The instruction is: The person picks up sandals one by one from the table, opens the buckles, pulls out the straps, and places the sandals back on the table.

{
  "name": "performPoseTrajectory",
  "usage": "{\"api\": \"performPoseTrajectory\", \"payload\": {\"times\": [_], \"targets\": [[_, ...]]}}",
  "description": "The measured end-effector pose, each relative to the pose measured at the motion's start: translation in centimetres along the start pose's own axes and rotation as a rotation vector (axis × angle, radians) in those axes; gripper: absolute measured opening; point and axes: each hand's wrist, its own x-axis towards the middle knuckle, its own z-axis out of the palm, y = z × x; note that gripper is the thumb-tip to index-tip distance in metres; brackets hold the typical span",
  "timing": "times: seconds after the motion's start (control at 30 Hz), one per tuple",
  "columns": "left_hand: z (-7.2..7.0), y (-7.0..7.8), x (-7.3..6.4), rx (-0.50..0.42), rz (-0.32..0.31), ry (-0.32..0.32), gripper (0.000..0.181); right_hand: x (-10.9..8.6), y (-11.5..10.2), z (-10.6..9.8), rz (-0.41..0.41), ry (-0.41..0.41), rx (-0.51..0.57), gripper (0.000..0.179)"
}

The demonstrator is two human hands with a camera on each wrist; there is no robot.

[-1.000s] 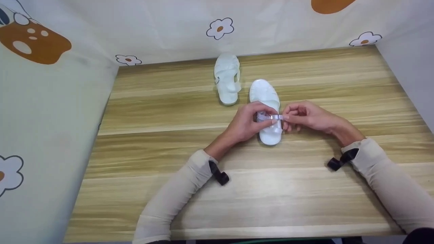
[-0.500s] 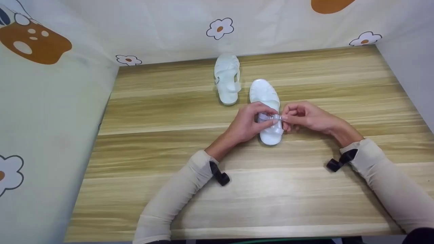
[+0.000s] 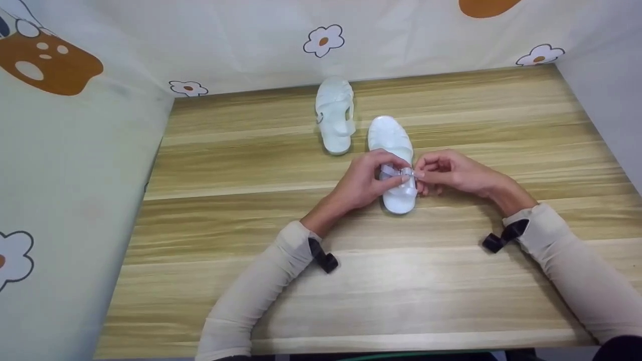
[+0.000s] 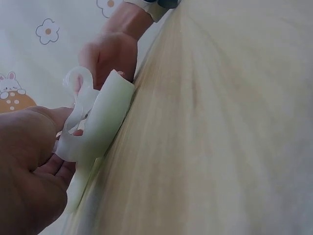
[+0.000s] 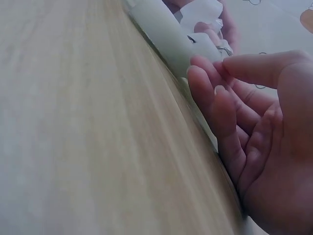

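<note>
A white sandal [image 3: 388, 134] lies sole down on the table, toe pointing away. My left hand [image 3: 362, 181] reaches over it from the left, thumb and fingers pinching the clear strap at its buckle [image 3: 407, 172]. From the other side, my right hand [image 3: 460, 173] pinches with thumb and index finger right beside the buckle, its other fingers curled below. The metal buckle frame [image 5: 225, 50] shows just past the right fingertips in the right wrist view. In the left wrist view the strap [image 4: 78, 115] stands up in a loop above the heel. The strap's tip is hidden by fingers.
A second white sandal [image 3: 335, 106] lies behind and to the left, near the back wall, its strap at the right side. A patterned cloth wall [image 3: 241, 50] borders the wood-grain table [image 3: 241, 200] at the back and left.
My right fingertips have moved slightly left, closer to the buckle, and less strap shows between them and it. My left hand keeps its pinch; the second sandal has stayed put.
</note>
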Motion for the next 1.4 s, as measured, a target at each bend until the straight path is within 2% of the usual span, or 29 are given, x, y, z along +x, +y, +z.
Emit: {"api": "performPoseTrajectory", "payload": {"times": [0.4, 0.67, 0.9, 1.1, 1.27, 1.4], "targets": [[-0.1, 0.3, 0.0, -0.007, 0.001, -0.002, 0.021, 0.1, 0.2, 0.1, -0.028, 0.024, -0.013, 0.019], [-0.3, 0.6, -0.1, 0.029, -0.007, -0.016, 0.021, 0.2, 0.4, 0.2, -0.027, 0.020, 0.005, 0.018], [-0.3, 0.9, 0.0, 0.053, -0.024, -0.025, 0.021, 0.1, 0.1, 0.1, 0.005, 0.017, -0.018, 0.022], [-0.2, 1.1, 0.1, 0.030, -0.031, 0.007, 0.020, 0.0, 0.0, -0.1, 0.033, 0.048, -0.007, 0.024], [-0.2, 0.9, 0.0, -0.004, -0.009, 0.012, 0.019, 0.0, 0.2, -0.1, -0.014, 0.101, 0.080, 0.028], [-0.4, 0.6, 0.0, -0.032, -0.014, -0.018, 0.022, 0.0, 0.3, -0.1, -0.062, 0.114, 0.072, 0.029]]}}
